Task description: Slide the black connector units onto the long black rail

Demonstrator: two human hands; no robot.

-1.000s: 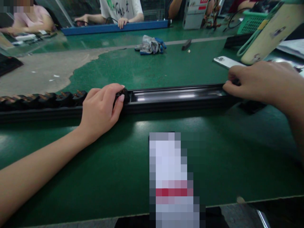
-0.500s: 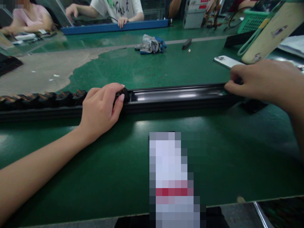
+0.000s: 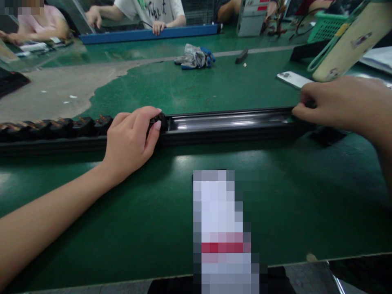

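A long black channel rail (image 3: 226, 124) lies across the green table (image 3: 153, 220). Its left part is filled with a row of small black plug-like parts (image 3: 61, 127); its right part is bare and shiny inside. My left hand (image 3: 131, 141) rests on the rail with fingers curled, pinching the last black part (image 3: 158, 120) in the row. My right hand (image 3: 339, 104) is closed on the rail's right end, where its fingertips hide a small dark piece.
A blurred phone (image 3: 222, 232) lies near the front edge. A white phone (image 3: 293, 79) and a propped cream case (image 3: 346, 45) sit at the right, crumpled gloves (image 3: 196, 58) mid-table, a green basket (image 3: 324, 26) far right. Other people sit along the far side behind a blue strip (image 3: 147, 34).
My right hand has slid slightly to the right along the rail end. My left hand has stayed in place. A person at the far side has moved an arm.
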